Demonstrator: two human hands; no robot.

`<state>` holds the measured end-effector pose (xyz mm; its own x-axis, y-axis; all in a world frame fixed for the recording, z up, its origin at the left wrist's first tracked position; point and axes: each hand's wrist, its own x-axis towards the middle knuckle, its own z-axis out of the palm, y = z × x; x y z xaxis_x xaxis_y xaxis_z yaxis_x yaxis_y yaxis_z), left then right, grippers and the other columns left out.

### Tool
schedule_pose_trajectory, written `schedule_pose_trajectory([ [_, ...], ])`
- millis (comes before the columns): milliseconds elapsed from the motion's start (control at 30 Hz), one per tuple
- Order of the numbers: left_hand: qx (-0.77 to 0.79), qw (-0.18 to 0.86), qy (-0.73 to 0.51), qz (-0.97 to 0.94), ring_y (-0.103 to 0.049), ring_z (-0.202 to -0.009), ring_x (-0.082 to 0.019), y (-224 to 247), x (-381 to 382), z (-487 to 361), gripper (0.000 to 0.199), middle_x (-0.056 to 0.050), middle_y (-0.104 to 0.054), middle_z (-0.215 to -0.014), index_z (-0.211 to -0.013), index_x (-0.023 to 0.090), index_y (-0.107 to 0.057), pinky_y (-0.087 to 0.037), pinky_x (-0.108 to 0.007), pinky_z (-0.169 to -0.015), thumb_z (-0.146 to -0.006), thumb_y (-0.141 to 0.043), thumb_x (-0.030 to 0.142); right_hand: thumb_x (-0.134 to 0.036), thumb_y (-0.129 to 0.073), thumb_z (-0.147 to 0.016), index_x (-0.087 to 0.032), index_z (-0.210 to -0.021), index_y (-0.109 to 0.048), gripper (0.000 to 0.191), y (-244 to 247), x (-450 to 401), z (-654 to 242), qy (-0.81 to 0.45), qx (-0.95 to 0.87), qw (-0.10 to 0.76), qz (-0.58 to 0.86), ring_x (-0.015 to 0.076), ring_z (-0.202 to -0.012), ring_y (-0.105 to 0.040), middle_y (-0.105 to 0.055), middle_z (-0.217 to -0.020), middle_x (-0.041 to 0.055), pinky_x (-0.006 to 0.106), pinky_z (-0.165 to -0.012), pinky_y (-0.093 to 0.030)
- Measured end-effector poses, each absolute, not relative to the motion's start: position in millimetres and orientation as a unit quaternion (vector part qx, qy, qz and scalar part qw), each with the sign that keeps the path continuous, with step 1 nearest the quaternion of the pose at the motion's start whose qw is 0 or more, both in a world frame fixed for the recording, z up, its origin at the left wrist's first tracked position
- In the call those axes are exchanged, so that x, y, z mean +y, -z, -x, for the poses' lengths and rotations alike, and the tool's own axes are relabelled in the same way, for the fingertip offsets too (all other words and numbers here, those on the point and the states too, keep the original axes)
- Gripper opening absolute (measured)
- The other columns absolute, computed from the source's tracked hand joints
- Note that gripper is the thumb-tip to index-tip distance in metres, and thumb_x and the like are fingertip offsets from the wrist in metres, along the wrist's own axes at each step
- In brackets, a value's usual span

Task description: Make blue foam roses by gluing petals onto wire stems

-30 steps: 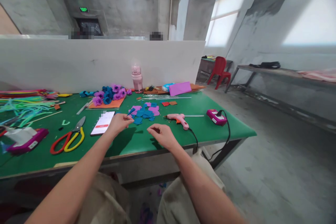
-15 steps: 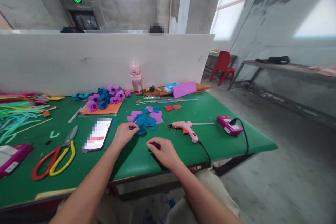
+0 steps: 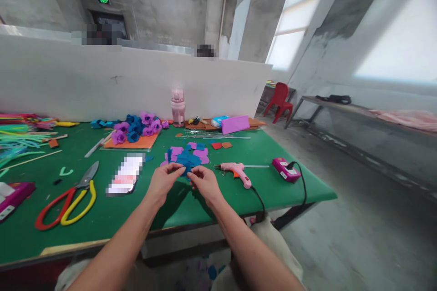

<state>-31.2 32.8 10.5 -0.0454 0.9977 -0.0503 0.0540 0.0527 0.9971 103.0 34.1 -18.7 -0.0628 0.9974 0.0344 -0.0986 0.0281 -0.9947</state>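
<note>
My left hand (image 3: 165, 181) and my right hand (image 3: 206, 183) meet over the near side of a pile of cut paper pieces. Their fingertips pinch a small blue paper piece (image 3: 186, 173), partly hidden by the fingers. Behind it lie more blue paper pieces (image 3: 188, 156), with purple paper pieces (image 3: 204, 156) around them. A pink glue gun (image 3: 235, 169) rests to the right of my right hand, a clear glue stick out of its back. Left of my left hand lies a phone (image 3: 127, 175) with a lit screen.
Scissors (image 3: 89, 177) with red and yellow handles lie on the green table (image 3: 112, 218). Purple and blue paper flowers (image 3: 134, 129) sit on an orange sheet. A pink bottle (image 3: 178, 108) stands against the white partition (image 3: 136, 72). A magenta power box (image 3: 286, 170) holds the glue gun's plug.
My right hand has come up and left to meet my left hand. The blue piece is now pinched between both. The view has shifted slightly.
</note>
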Motion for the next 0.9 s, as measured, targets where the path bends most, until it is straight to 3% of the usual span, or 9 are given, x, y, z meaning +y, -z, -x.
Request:
schedule_pose_trajectory([
  [100,0.454,0.627,-0.443,-0.452,-0.017,-0.032,-0.002,-13.2,24.3,31.2,0.046,0.013,-0.028,-0.039,-0.099,0.016,-0.059,-0.010,-0.019,-0.035,-0.062,-0.071,0.040,-0.035,-0.066,-0.063,-0.017,-0.070,-0.051,0.024,14.5,20.7,-107.0,-0.601,-0.483,0.496,0.399,0.0061,-0.043,-0.049,-0.055,-0.052,-0.0052,0.016,-0.040,-0.039],
  [200,0.430,0.681,-0.407,-0.430,-0.016,-0.033,-0.001,-10.6,23.0,34.1,0.039,0.013,-0.029,-0.041,-0.089,0.016,-0.057,-0.008,-0.018,-0.035,-0.059,-0.074,0.035,-0.037,-0.068,-0.061,-0.018,-0.072,-0.048,0.030,14.4,10.1,-114.5,-0.647,-0.453,0.471,0.394,0.0056,-0.041,-0.050,-0.063,-0.059,-0.0019,0.016,-0.039,-0.039],
  [300,0.457,0.638,-0.426,-0.450,-0.021,-0.033,-0.001,-6.2,24.3,34.2,0.032,0.010,-0.039,-0.045,-0.072,0.015,-0.055,-0.011,-0.019,-0.035,-0.056,-0.075,0.034,-0.038,-0.068,-0.061,-0.018,-0.072,-0.045,0.033,16.1,3.0,-117.9,-0.645,-0.437,0.468,0.417,0.0057,-0.040,-0.050,-0.065,-0.061,-0.0007,0.016,-0.038,-0.038],
  [433,0.515,0.524,-0.417,-0.535,-0.030,-0.038,-0.003,-5.3,23.9,30.6,0.027,0.007,-0.049,-0.051,-0.069,0.014,-0.059,-0.017,-0.019,-0.037,-0.057,-0.072,0.035,-0.041,-0.065,-0.065,-0.018,-0.072,-0.049,0.029,9.0,-5.6,-130.0,-0.601,-0.496,0.447,0.440,0.0063,-0.043,-0.050,-0.065,-0.064,0.0008,0.016,-0.039,-0.038],
  [567,0.529,0.496,-0.355,-0.589,-0.033,-0.042,-0.005,-6.6,21.8,30.4,0.023,0.006,-0.049,-0.050,-0.068,0.014,-0.061,-0.020,-0.019,-0.040,-0.058,-0.069,0.033,-0.045,-0.058,-0.072,-0.017,-0.076,-0.056,0.028,-5.7,-4.1,-186.4,-0.427,-0.548,0.489,0.527,0.0088,-0.050,-0.052,-0.066,-0.075,0.0040,0.019,-0.042,-0.039],
  [667,0.524,0.513,-0.306,-0.607,-0.032,-0.042,-0.005,-6.4,20.3,31.6,0.022,0.007,-0.046,-0.048,-0.067,0.014,-0.061,-0.020,-0.019,-0.040,-0.057,-0.068,0.033,-0.045,-0.053,-0.074,-0.017,-0.075,-0.059,0.029,-5.9,8.3,-248.1,-0.258,-0.528,0.505,0.632,0.0105,-0.049,-0.050,-0.063,-0.065,0.0027,0.022,-0.046,-0.040],
  [733,0.521,0.521,-0.282,-0.615,-0.032,-0.042,-0.005,-6.7,19.8,31.8,0.023,0.007,-0.045,-0.047,-0.066,0.014,-0.061,-0.019,-0.019,-0.040,-0.057,-0.068,0.034,-0.043,-0.050,-0.075,-0.016,-0.071,-0.058,0.028,-0.1,16.2,-282.0,-0.202,-0.534,0.455,0.683,0.0115,-0.051,-0.051,-0.061,-0.062,0.0033,0.022,-0.049,-0.041],
  [900,0.529,0.527,-0.245,-0.619,-0.030,-0.041,-0.005,-8.0,21.7,29.5,0.030,0.007,-0.046,-0.048,-0.067,0.015,-0.059,-0.016,-0.019,-0.039,-0.055,-0.069,0.040,-0.044,-0.049,-0.076,-0.015,-0.071,-0.062,0.032,12.0,26.4,-307.4,-0.291,-0.565,0.328,0.699,0.0105,-0.051,-0.054,-0.065,-0.065,0.0038,0.020,-0.048,-0.041],
])
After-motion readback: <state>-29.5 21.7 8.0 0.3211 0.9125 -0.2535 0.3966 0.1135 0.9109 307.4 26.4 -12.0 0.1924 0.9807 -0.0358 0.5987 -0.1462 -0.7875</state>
